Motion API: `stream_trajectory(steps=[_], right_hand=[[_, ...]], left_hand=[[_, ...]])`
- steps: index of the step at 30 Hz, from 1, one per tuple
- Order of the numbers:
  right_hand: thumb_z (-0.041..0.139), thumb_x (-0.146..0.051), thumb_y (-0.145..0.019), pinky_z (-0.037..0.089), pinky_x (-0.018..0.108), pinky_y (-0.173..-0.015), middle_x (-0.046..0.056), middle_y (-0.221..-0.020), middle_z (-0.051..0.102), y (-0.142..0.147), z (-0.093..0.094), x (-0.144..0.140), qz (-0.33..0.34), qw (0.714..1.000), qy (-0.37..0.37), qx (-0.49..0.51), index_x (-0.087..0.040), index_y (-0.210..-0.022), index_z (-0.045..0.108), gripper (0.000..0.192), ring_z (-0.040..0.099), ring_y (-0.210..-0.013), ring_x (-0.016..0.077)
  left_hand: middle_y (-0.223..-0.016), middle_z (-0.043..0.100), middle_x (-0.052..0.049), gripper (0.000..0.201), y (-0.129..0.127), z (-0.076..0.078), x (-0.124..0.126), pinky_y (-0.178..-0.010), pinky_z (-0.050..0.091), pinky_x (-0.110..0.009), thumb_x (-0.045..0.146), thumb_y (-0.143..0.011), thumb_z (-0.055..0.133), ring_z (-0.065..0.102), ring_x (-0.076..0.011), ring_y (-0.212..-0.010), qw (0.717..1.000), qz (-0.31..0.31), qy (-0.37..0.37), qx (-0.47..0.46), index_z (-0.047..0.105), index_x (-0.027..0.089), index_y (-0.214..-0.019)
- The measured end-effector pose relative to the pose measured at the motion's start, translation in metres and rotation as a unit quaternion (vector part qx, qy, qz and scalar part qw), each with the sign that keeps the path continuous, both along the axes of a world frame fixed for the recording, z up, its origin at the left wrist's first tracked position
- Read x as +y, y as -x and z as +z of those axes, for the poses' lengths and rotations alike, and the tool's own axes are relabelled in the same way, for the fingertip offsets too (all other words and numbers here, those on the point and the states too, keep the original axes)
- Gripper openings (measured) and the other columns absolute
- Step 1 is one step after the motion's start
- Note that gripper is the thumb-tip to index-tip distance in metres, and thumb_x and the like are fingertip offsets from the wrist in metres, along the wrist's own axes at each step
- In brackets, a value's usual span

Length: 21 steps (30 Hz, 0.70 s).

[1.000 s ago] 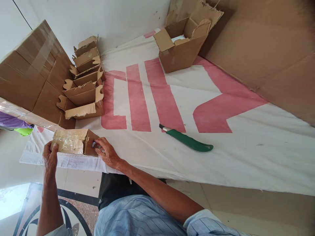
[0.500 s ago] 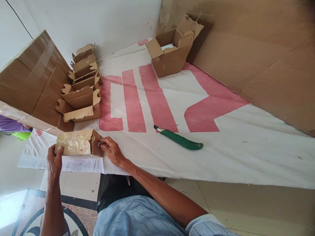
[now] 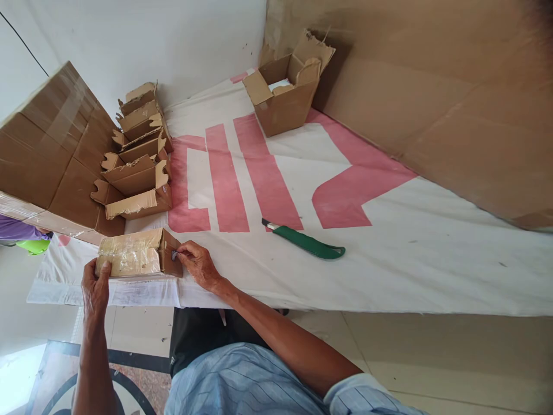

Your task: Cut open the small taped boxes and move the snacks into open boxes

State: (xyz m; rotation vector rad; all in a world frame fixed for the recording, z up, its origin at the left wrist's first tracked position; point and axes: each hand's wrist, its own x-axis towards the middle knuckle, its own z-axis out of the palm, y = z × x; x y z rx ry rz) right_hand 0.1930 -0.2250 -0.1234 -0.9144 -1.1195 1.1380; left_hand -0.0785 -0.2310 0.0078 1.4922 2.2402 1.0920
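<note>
Cardboard lay all about the person's place at the table. A small taped carton (image 3: 136,255), its top glossy with clear tape, sat at the near edge of the white cloth with pink lettering (image 3: 389,259), close in front of the person. The left hand (image 3: 95,288) clasped the carton's left end, thumb up on the taped top and fingers curled under the near side. The right hand (image 3: 199,266) rested on the cloth at the carton's right end, its fingertips pinched on a small dark bit at that brown end face; what that bit was I could not tell.

Just behind the carton stood a row of opened small cartons (image 3: 136,153) with ragged flaps, one behind another, beside a large sealed box (image 3: 47,150) that leaned at the left. A green-handled utility knife (image 3: 305,242) lay flat on the cloth, well apart to the right of the hands. Farther back, near the wall, an open brown box (image 3: 283,98) sat with its flaps up, beside a big sheet of cardboard (image 3: 453,98) that rose along the right.
</note>
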Motion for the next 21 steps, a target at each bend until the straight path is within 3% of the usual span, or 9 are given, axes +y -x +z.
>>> stream_trajectory(steps=[16, 21], right_hand=[[0.068, -0.036, -0.083, 0.057, 0.034, -0.077, 0.001, -0.082, 0.073, -0.011, 0.007, -0.006, -0.005, 0.991, 0.086, 0.105, -0.023, -0.084, 0.066, 0.013, 0.069, -0.079, 0.0198], [0.067, -0.045, -0.085, 0.058, 0.033, -0.066, 0.004, -0.084, 0.073, -0.032, 0.024, -0.008, 0.025, 0.979, 0.108, 0.173, -0.023, -0.083, 0.064, 0.022, 0.067, -0.075, 0.0197]], left_hand=[[-0.103, 0.071, -0.005, 0.066, -0.005, 0.004, 0.002, -0.084, 0.053, -0.039, 0.070, -0.077, 0.070, 0.065, -0.0256, -0.095, 1.000, -0.005, 0.005, 0.009, 0.069, 0.018, -0.118], [-0.098, 0.071, -0.004, 0.065, -0.011, 0.005, -0.002, -0.082, 0.054, -0.039, 0.069, -0.079, 0.070, 0.065, -0.0255, -0.092, 1.000, -0.022, 0.012, 0.016, 0.068, 0.018, -0.118]])
